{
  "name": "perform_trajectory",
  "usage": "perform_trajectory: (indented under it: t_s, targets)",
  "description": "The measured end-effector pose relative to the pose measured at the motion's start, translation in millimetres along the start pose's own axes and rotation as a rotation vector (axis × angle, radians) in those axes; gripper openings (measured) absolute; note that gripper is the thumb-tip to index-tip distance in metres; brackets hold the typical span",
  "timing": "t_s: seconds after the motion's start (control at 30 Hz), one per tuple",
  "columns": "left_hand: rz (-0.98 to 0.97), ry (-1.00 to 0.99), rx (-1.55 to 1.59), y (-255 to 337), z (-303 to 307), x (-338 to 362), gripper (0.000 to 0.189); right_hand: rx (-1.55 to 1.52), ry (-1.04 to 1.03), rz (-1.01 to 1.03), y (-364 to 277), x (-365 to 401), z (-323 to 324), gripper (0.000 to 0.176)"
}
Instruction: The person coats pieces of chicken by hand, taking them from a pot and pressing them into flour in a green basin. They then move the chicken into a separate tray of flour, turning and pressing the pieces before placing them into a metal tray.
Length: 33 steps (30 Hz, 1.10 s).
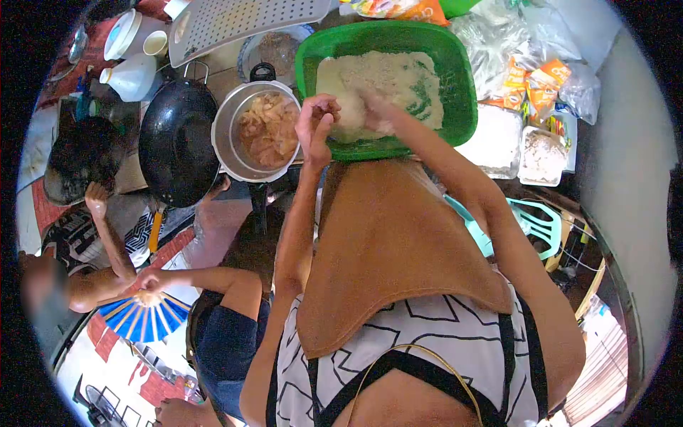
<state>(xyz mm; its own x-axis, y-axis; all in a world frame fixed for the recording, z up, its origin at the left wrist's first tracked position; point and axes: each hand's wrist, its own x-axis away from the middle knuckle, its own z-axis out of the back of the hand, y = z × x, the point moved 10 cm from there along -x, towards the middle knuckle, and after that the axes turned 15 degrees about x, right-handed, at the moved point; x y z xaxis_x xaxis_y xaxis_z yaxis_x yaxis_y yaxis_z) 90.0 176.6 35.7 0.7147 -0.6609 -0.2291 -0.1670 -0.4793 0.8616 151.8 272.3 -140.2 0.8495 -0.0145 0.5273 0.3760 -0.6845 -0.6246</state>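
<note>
Reaching forward, right hand (377,117) lies seemingly flat on crumbs (402,75) in basin (461,96).

Tight quarters at the bench: the green basin (455,78) gives you open room over its crumbs at 1 o'clock. The steel pot (226,135) crowds 10 o'clock, with the black wok (174,142) beyond at 9. Snack packets (544,75) and clear tubs (544,153) block 3 o'clock.
</note>
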Motion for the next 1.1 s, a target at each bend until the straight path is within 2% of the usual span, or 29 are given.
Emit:
perform_trajectory:
  t_s: [0.03,0.1,0.17,0.23,0.3,0.37,0.43,0.5,0.57,0.6,0.67,0.7,0.77,0.8,0.87,0.9,0.97,1.0,1.07,1.1]
  targets:
    - [-0.006,0.001,0.019,-1.5,-0.8,0.7,0.038,-0.048,0.051,0.044,-22.2,15.4,6.6,0.042]
    - [-0.010,-0.005,0.010,-2.2,-0.2,0.8,0.037,0.501,0.416,0.088,-91.4,89.2,14.8,0.052]
    - [-0.016,-0.018,-0.003,-1.7,-0.7,-0.4,0.037,1.700,0.615,0.164,-114.2,72.4,89.8,0.052]
    - [-0.009,-0.018,0.043,-3.8,0.5,-0.1,0.036,1.795,0.614,0.117,-106.3,94.3,132.1,0.049]
    - [-0.004,-0.023,0.034,-5.0,1.4,-0.4,0.036,1.890,0.608,0.069,-107.7,103.8,128.1,0.046]
    - [0.004,-0.030,0.026,-6.0,1.0,-0.4,0.036,1.993,0.357,-0.239,-82.8,107.7,109.8,0.045]
    - [0.006,-0.025,0.008,-5.1,0.1,-0.9,0.035,2.173,0.125,0.056,-43.0,78.9,87.4,0.057]
    - [0.008,-0.034,0.016,-5.8,1.0,-0.5,0.036,1.159,0.246,-0.054,-26.6,79.2,55.6,0.065]
    - [0.004,-0.044,0.024,-7.0,0.6,-0.2,0.036,0.607,0.284,-0.016,-24.1,76.6,-9.9,0.042]
    - [-0.015,-0.043,0.027,-6.1,1.3,0.3,0.035,0.604,0.287,-0.007,-17.7,54.1,-12.6,0.042]
    - [-0.035,-0.060,0.028,-4.4,0.1,0.4,0.035,0.129,0.230,-0.327,30.0,16.4,-11.9,0.047]
    - [-0.037,-0.036,0.019,-3.9,2.0,1.7,0.034,0.117,0.232,-0.310,29.2,9.8,-15.5,0.047]
    - [-0.027,-0.051,0.004,-6.5,0.4,-0.3,0.034,-0.097,0.127,-0.010,0.8,-4.0,-37.1,0.057]
    - [-0.057,-0.010,0.018,-5.6,3.6,-0.5,0.033,-0.124,0.136,0.015,-10.8,-6.2,-39.6,0.057]
    - [-0.106,0.021,0.015,1.6,2.7,0.2,0.033,-0.601,0.156,0.019,-19.5,-7.9,-35.5,0.054]
    - [-0.085,-0.009,0.019,-1.8,1.8,4.2,0.033,-0.628,0.170,0.041,-18.9,-6.9,-25.8,0.054]
    - [-0.035,0.016,0.059,-6.5,5.6,2.4,0.033,-0.134,0.518,0.160,-37.5,10.5,27.3,0.045]
    - [-0.068,0.019,0.048,-2.8,2.2,0.8,0.035,-0.149,0.528,0.174,-40.1,20.2,41.4,0.045]
    - [-0.069,-0.005,0.048,-7.1,4.1,0.5,0.037,0.883,0.546,0.250,-78.1,49.5,57.3,0.042]
    - [-0.075,-0.007,0.041,-7.3,7.1,-0.8,0.039,1.188,0.717,0.273,-100.8,67.9,71.5,0.040]
